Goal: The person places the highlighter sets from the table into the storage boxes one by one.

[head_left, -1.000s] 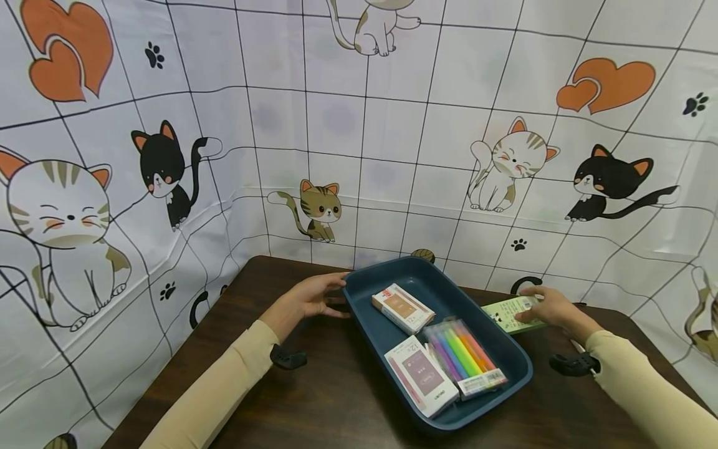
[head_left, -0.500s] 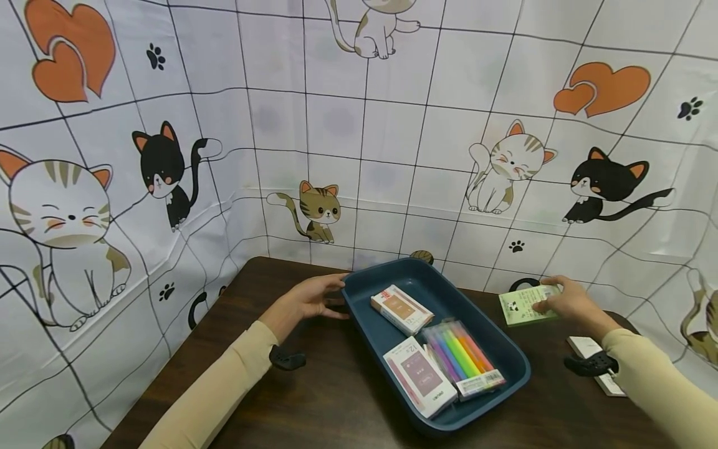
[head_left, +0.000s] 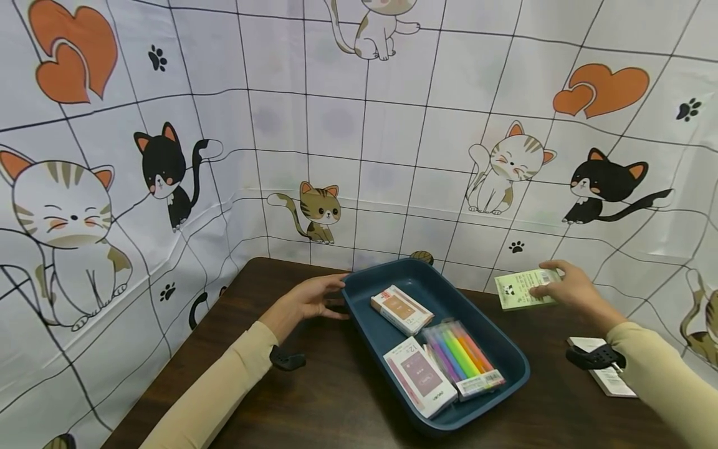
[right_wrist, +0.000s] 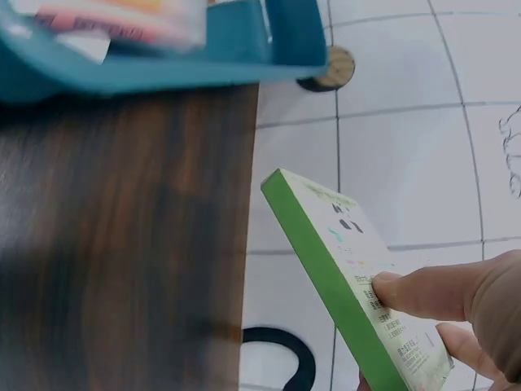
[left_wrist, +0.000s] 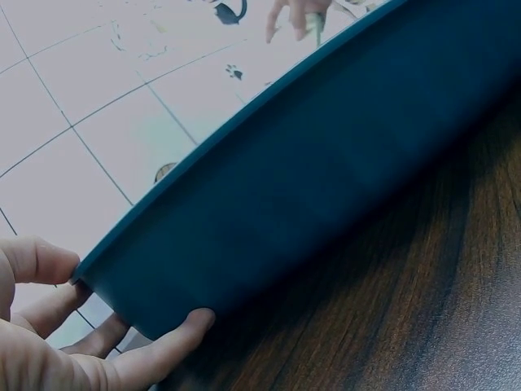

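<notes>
My left hand [head_left: 310, 298] rests against the far left corner of a dark blue plastic bin [head_left: 359, 307]. In the left wrist view, its thumb [left_wrist: 175, 346] lies along the bin's outer wall, and the other fingers touch the rim and end wall. My right hand [head_left: 573, 292] pinches a flat green box [head_left: 518, 290], right of the bin and above the table's back edge. The right wrist view shows that box's green side, with a finger on its printed face. Inside the bin are an orange-and-white box [head_left: 402, 310], a pink-and-white box [head_left: 421, 377] and a clear pack of coloured markers [head_left: 465, 355].
A white box [head_left: 608, 371] lies on the dark wooden table [head_left: 314, 399] beneath my right wrist, partly hidden. A white cloth with printed cats [head_left: 381, 162] hangs behind the table and along its left side.
My right hand has lifted the green box from beside the bin's right wall, up and to the right. The white box under that wrist has come into view. My left hand stays put.
</notes>
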The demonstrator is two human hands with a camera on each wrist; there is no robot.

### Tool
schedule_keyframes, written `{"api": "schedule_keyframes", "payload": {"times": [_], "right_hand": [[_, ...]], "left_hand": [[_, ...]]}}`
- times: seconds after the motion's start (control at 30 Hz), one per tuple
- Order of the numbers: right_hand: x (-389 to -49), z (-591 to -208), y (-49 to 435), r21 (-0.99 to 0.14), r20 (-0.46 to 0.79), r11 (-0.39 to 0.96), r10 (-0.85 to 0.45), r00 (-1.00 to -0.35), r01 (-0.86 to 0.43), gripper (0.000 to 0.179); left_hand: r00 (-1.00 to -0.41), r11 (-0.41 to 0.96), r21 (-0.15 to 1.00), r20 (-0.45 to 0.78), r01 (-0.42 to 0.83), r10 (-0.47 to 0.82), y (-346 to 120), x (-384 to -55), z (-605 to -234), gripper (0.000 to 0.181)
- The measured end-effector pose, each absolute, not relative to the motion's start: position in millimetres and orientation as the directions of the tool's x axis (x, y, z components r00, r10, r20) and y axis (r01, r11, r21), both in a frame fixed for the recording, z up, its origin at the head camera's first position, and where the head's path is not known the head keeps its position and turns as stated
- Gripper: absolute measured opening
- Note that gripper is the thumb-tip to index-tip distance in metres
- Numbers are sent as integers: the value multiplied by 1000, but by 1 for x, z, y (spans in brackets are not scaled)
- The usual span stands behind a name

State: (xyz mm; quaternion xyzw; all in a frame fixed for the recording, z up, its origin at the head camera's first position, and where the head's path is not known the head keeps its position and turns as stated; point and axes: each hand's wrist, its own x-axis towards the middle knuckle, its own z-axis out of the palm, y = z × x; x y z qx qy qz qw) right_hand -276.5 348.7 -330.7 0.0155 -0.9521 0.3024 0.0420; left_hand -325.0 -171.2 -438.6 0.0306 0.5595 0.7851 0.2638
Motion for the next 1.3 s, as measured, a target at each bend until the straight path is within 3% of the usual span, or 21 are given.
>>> {"api": "schedule_keyframes", "payload": {"times": [0.2, 0.5, 1.3], "right_hand": [[-275, -319, 330, -643, 47, 763, -45, -998, -65, 84], [-274, -309, 310, -588, 55, 803, -81, -995, -98, 83], [-279, -324, 223, -786, -21, 609, -198, -980, -106, 80]], "left_hand": [[-855, -235, 894, -246, -382, 457, -172, -326, -438, 50], [-862, -243, 893, -243, -378, 445, -172, -325, -437, 50], [-866, -248, 896, -233, -368, 443, -172, -325, -441, 50]]}}
